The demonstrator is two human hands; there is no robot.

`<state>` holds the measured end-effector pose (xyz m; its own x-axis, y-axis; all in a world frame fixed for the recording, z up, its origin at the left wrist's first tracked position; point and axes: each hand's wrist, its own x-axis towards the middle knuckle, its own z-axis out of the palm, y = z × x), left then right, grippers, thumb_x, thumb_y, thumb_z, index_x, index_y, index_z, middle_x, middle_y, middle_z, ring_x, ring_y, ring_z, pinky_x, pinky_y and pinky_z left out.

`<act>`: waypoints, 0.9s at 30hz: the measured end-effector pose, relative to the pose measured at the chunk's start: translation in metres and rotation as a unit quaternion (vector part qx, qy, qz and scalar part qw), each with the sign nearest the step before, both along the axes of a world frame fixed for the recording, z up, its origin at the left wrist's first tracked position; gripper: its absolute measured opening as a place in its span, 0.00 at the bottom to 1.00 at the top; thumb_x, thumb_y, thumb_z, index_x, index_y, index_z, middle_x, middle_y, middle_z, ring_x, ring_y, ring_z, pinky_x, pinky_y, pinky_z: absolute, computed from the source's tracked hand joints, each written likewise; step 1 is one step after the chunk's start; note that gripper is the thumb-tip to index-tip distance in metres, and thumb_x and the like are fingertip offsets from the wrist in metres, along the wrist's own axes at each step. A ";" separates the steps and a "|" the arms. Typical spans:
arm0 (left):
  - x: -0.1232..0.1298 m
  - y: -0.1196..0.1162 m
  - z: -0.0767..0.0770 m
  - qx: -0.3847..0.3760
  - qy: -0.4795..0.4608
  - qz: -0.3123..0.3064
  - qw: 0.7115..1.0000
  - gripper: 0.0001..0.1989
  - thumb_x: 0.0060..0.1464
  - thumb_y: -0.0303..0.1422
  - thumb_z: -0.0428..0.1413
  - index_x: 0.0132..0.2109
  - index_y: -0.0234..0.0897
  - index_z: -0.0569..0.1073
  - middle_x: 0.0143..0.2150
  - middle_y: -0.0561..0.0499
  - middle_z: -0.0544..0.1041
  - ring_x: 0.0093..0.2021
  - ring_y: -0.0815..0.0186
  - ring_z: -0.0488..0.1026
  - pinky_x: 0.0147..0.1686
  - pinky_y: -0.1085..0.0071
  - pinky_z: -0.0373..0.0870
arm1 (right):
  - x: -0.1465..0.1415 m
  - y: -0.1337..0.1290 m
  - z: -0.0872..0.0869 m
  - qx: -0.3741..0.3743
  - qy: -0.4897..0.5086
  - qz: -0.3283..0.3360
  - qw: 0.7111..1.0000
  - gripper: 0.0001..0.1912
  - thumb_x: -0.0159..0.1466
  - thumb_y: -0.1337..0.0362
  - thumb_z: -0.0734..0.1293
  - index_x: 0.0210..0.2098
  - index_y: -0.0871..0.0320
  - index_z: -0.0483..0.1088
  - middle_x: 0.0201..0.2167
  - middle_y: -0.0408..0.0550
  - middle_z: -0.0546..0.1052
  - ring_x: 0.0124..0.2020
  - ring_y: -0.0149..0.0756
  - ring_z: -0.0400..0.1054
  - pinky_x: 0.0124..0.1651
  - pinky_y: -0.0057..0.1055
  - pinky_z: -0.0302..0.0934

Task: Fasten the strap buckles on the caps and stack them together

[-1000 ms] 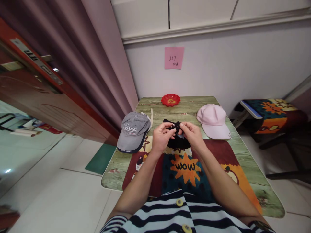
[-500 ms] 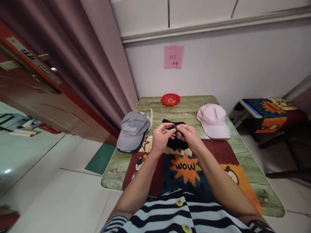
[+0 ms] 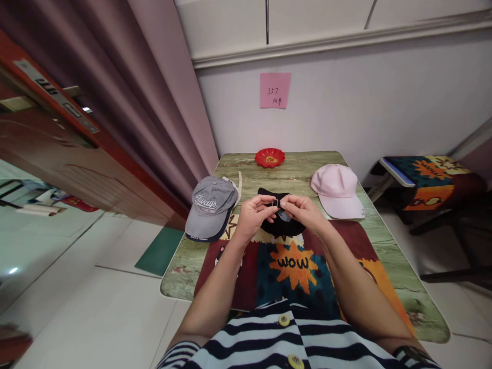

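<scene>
A black cap [image 3: 282, 227] lies near the middle of the table on the printed mat, its back strap raised between my hands. My left hand [image 3: 253, 212] pinches the strap beside a small metal buckle [image 3: 275, 203]. From the other side, my right hand [image 3: 302, 209] pinches the strap close to that buckle. The fingers hide part of the strap and the cap's top. To the left sits a grey cap [image 3: 211, 205] with "Always" on its front and a loose pale strap. A pink cap [image 3: 338, 189] rests on the right.
A red scalloped dish [image 3: 270, 158] stands at the back of the green wood-patterned table [image 3: 180, 277]. The printed mat [image 3: 294, 266] covers its front. A wooden door [image 3: 96, 169] and curtain are on the left; another small table [image 3: 430, 179] is at right.
My hands have drawn slightly apart, the right one shifting a little rightward with the strap end. The black cap's lower part has spread slightly to the right. The other caps have not moved.
</scene>
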<state>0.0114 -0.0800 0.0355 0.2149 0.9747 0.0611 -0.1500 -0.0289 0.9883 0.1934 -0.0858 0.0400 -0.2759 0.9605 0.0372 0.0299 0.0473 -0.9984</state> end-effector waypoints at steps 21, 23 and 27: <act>-0.005 0.002 0.007 0.026 0.117 -0.043 0.992 0.18 0.47 0.37 0.68 0.45 0.35 0.78 0.24 0.53 0.78 0.22 0.69 0.74 0.24 0.74 0.73 | -0.010 0.000 0.002 0.032 -0.016 -0.056 0.998 0.24 0.63 0.40 0.66 0.32 0.56 0.66 0.20 0.38 0.67 0.20 0.27 0.56 0.25 0.27 0.49; -0.005 0.002 0.008 0.026 0.123 -0.041 0.991 0.18 0.47 0.37 0.68 0.44 0.34 0.78 0.24 0.54 0.77 0.21 0.70 0.73 0.24 0.74 0.72 | -0.011 -0.002 0.003 0.043 -0.001 -0.044 0.998 0.22 0.63 0.42 0.67 0.38 0.56 0.68 0.21 0.37 0.68 0.21 0.28 0.57 0.26 0.27 0.51; -0.006 0.000 0.011 0.014 0.070 -0.032 0.997 0.19 0.45 0.36 0.69 0.43 0.35 0.74 0.31 0.53 0.77 0.24 0.71 0.75 0.25 0.75 0.73 | -0.009 -0.004 0.004 0.085 -0.014 -0.030 0.996 0.23 0.60 0.51 0.72 0.49 0.57 0.72 0.25 0.39 0.72 0.26 0.30 0.64 0.31 0.28 0.57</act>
<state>0.0057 -0.0801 0.0466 0.2857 0.9568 0.0534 -0.0131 -0.0518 0.9986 0.1843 -0.0900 0.0438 -0.2216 0.9558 0.1933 0.0645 0.2121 -0.9751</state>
